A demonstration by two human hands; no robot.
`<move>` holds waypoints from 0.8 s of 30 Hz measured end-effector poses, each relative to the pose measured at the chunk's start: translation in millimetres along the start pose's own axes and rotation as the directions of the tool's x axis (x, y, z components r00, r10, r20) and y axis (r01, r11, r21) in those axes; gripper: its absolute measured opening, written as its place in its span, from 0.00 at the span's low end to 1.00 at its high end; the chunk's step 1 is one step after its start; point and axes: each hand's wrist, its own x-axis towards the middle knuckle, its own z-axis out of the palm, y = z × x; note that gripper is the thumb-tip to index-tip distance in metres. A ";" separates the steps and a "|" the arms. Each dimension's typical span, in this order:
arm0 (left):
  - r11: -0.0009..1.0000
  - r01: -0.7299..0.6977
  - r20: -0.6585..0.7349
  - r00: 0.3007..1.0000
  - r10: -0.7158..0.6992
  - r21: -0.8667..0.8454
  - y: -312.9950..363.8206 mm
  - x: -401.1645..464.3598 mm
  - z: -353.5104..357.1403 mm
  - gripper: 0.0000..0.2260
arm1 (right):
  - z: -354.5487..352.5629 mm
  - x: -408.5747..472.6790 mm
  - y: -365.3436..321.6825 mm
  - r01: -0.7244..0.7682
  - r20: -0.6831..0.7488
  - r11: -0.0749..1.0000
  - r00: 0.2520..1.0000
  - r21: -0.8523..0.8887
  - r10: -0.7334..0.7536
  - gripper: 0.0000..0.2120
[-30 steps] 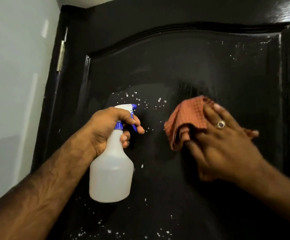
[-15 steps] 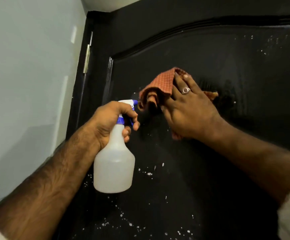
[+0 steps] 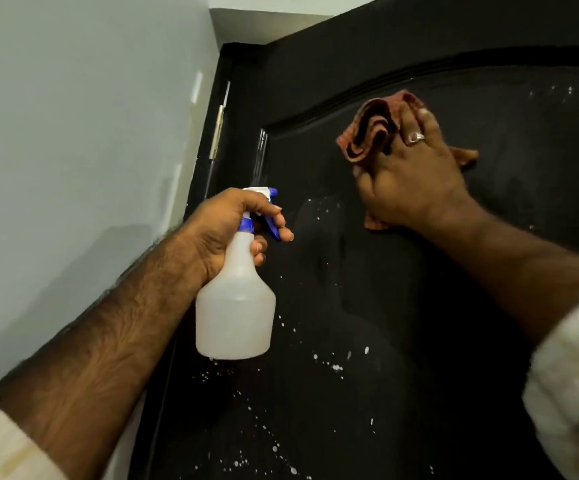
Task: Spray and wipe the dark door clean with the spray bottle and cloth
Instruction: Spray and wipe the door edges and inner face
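Orange waffle cloth [image 3: 373, 128] bunched under flat right hand [image 3: 411, 178] on glossy door [image 3: 402, 323] — left hand [image 3: 222, 230] grips translucent spray bottle [image 3: 236, 306].

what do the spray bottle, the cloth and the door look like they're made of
Spray bottle: translucent white plastic, matte, with a blue plastic trigger. Cloth: soft woven fabric, orange-brown with a fine check, bunched in folds. Door: probably wood under glossy black paint, judging by its moulded panel and reflections.

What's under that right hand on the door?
An orange cloth, bunched up, pressed against the dark door by the right hand. Its edges stick out around the hand; the part beneath the palm and the door surface there are hidden.
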 end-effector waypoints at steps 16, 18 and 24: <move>0.999 -0.005 0.006 1.000 0.005 -0.042 -4.9 17.8 -2.5 0.10 | 0.8 -109.1 -6.7 0.280 -0.040 0.958 0.960 0.065 -0.278 0.29; 0.999 -0.014 0.007 1.000 0.014 -0.040 5.6 26.1 1.5 0.10 | -11.8 -77.2 27.9 0.119 -0.052 0.993 0.992 0.020 -0.118 0.32; 0.999 -0.034 -0.019 0.999 0.033 -0.022 26.6 47.1 11.0 0.08 | -24.0 29.1 43.7 -0.125 -0.037 0.992 0.991 -0.002 0.125 0.35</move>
